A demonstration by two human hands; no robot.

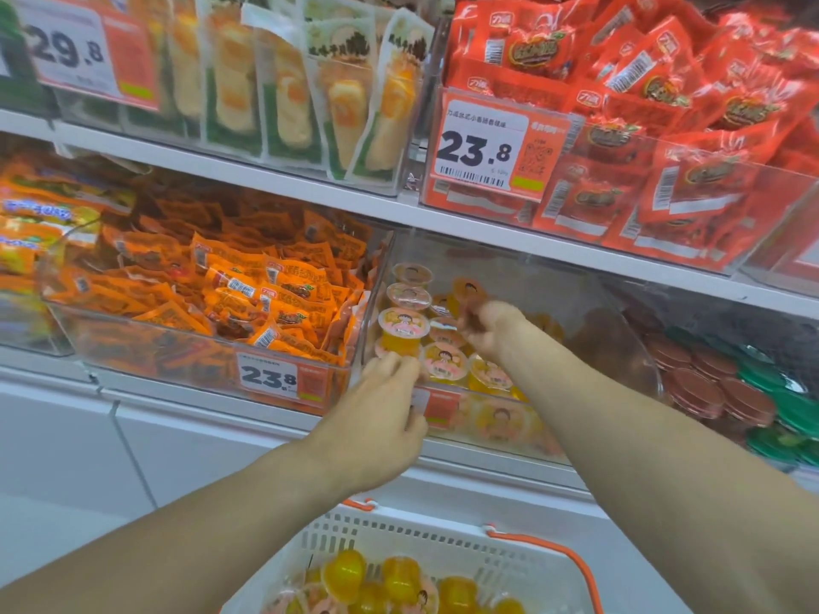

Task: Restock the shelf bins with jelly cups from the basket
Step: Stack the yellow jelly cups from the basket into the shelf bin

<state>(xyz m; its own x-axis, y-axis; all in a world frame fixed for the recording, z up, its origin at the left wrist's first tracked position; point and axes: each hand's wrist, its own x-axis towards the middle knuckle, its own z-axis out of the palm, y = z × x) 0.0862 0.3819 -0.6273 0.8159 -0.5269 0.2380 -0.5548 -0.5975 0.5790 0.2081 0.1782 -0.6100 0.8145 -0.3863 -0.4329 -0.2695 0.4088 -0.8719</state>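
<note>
Over the bin (629, 347), left hand (381, 418) and right hand (492, 330) pinch cups (403, 330), placing them; next, fetch more from the basket (443, 551)

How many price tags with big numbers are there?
3. The 29.8 tag is top left, one 23.8 tag hangs on the red bin, another 23.8 tag on the orange bin. Hands may hide another.
</note>
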